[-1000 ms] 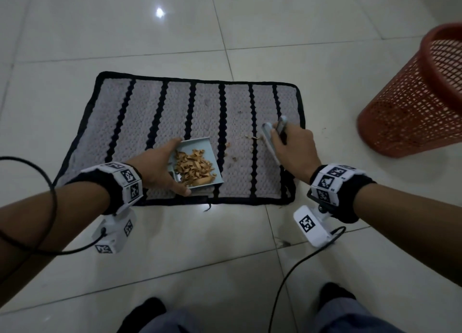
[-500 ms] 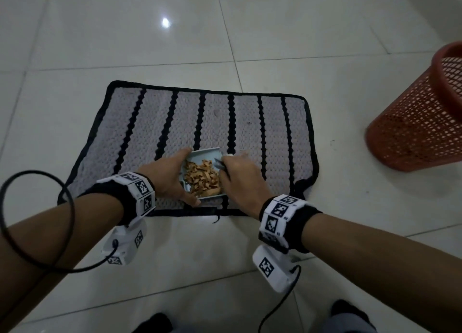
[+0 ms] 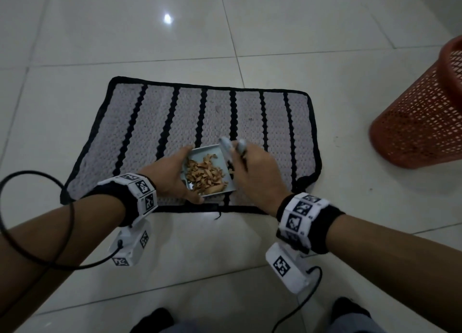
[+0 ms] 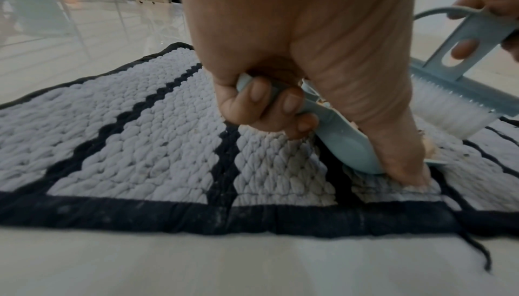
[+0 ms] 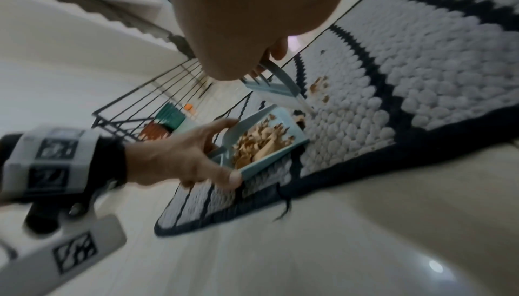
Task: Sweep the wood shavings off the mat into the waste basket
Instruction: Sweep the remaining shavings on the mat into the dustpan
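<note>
Sweeping step. Left hand (image 3: 172, 176) gripping dustpan (image 3: 211, 169) tilted on mat (image 3: 150, 127); right hand (image 3: 255, 172) clasping brush (image 4: 460, 92). Next: brush remaining wood shavings (image 5: 318, 86) in, tip into waste basket (image 3: 420, 117).

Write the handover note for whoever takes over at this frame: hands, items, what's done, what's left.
Left hand grips the dustpan, resting on the mat near its front edge.
Right hand holds the brush, bristles at the pan's open side.
Most wood shavings are in the pan; a few bits remain on the mat beside the brush.
Left: sweep those in, then empty the pan into the waste basket to the right.
</note>
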